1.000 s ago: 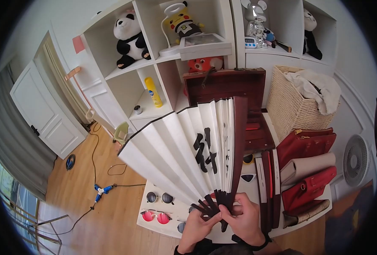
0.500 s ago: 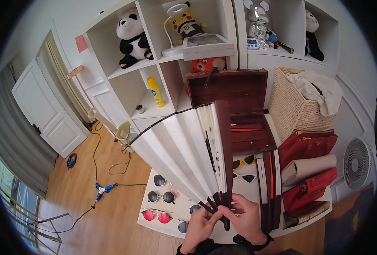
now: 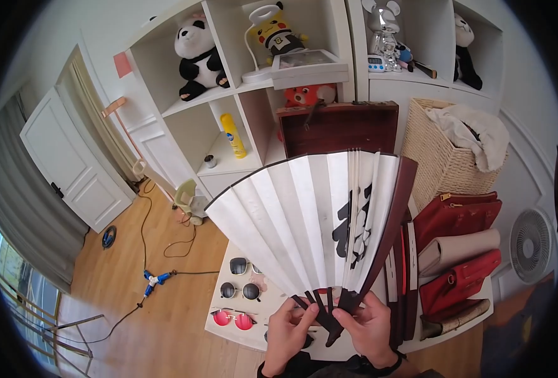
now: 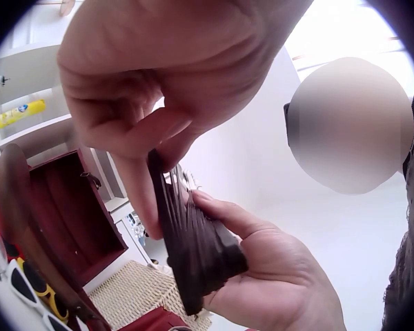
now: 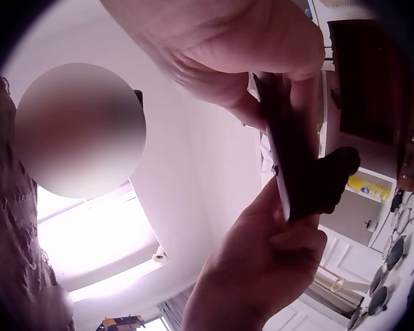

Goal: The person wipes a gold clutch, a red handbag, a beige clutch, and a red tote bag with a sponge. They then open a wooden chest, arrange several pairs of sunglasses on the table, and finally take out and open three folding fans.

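A folding fan [image 3: 298, 208] of white pleated paper with black brush characters is spread wide above the table. Its dark red outer guard stick [image 3: 392, 220] slants along the right side. My left hand [image 3: 288, 334] pinches the dark ribs at the lower left, between thumb and fingers. On the other side, my right hand [image 3: 368, 331] grips the base of the guard, its thumb on the front. From the left wrist view, the bunched dark ribs [image 4: 200, 248] fan out between both hands. Part of the fingers is hidden behind the ribs.
Sunglasses [image 3: 233, 319] lie on the white table [image 3: 219, 327] to the left. Dark folded fans [image 3: 409, 283] and red bags [image 3: 458, 277] sit to the right. Behind stand an open dark red case [image 3: 342, 129] and a wicker basket [image 3: 436, 151]. Shelves with plush toys rise beyond.
The fan narrowed as its right side swung left, then spread wider, with the guard stick now farther right. My hands have moved slightly apart at the ribs.
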Demonstrator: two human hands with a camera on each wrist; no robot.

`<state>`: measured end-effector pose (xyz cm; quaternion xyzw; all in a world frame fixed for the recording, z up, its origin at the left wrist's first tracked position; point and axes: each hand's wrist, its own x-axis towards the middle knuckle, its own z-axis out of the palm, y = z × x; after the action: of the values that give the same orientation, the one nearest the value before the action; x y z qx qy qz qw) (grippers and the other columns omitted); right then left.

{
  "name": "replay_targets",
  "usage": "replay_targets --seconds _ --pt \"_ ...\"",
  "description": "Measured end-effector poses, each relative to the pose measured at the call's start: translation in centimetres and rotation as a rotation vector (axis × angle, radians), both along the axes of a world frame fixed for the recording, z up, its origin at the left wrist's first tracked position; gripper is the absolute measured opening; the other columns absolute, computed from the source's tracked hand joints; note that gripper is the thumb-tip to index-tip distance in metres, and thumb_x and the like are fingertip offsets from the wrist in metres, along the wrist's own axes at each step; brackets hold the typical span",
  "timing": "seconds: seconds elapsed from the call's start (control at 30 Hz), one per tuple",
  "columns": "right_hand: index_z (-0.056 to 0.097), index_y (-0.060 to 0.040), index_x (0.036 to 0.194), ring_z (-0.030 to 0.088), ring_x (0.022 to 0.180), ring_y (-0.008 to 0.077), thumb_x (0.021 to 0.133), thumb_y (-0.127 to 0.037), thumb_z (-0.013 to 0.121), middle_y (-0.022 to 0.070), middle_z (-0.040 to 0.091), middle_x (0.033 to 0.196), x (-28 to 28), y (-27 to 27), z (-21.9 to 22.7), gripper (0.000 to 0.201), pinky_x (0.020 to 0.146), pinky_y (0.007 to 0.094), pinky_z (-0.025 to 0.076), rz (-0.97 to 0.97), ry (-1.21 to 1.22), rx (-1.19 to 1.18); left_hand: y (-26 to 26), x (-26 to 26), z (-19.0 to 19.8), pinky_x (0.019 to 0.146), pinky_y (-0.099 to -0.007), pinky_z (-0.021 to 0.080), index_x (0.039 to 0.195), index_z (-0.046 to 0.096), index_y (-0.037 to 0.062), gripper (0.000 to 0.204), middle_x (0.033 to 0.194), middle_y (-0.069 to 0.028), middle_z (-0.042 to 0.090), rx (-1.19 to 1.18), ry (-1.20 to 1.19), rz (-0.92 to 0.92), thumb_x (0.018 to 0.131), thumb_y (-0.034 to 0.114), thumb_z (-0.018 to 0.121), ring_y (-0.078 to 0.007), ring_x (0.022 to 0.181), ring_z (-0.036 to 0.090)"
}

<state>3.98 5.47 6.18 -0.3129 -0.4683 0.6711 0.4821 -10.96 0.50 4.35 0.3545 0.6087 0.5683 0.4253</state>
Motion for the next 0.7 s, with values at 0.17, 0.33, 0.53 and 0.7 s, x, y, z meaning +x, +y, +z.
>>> replay_targets --seconds 0.17,0.33,0.53,0.7 --pt "0.051 0.0076 0.129 0.065 0.105 0.0179 0.085 0.013 0.065 0.0122 0.065 0.114 0.3 0.5 -0.1 0.046 0.082 0.0265 0.058 0.032 -0.069 0.070 0.5 0.5 -1.2 0.061 -0.0252 0.053 0.107 0.059 -0.0037 0.021 0.085 -0.0153 0.074 0.031 0.080 0.013 0.096 0.013 0.065 -0.0166 0.072 0.073" --pt "0.061 0.0051 0.120 0.067 0.100 0.0154 0.085 0.004 0.069 0.0060 0.067 0.107 0.2 0.8 0.5 0.035 0.071 0.0244 0.059 0.013 -0.308 0.301 0.8 1.1 0.2 0.062 -0.0266 0.054 0.109 0.059 -0.0018 0.021 0.084 -0.0167 0.074 0.010 0.164 -0.010 0.097 0.015 0.063 -0.0188 0.074 0.074" --pt "0.065 0.0025 0.113 0.071 0.085 0.0194 0.084 -0.007 0.074 0.0128 0.069 0.097 0.1 1.3 -0.4 0.031 0.068 0.0305 0.061 0.013 -0.476 0.405 0.8 1.0 0.9 0.063 -0.0310 0.054 0.113 0.061 0.0014 0.021 0.080 -0.0169 0.072 -0.077 0.330 -0.092 0.098 0.017 0.061 -0.0260 0.076 0.074" --pt "0.065 0.0038 0.109 0.072 0.083 0.0199 0.083 -0.007 0.075 0.0138 0.070 0.097 0.8 2.3 0.0 0.030 0.067 0.0307 0.062 0.064 -0.517 0.338 0.6 0.2 0.9 0.063 -0.0311 0.054 0.113 0.062 0.0024 0.021 0.077 -0.0144 0.072 -0.064 0.380 -0.176 0.098 0.018 0.060 -0.0248 0.073 0.074"
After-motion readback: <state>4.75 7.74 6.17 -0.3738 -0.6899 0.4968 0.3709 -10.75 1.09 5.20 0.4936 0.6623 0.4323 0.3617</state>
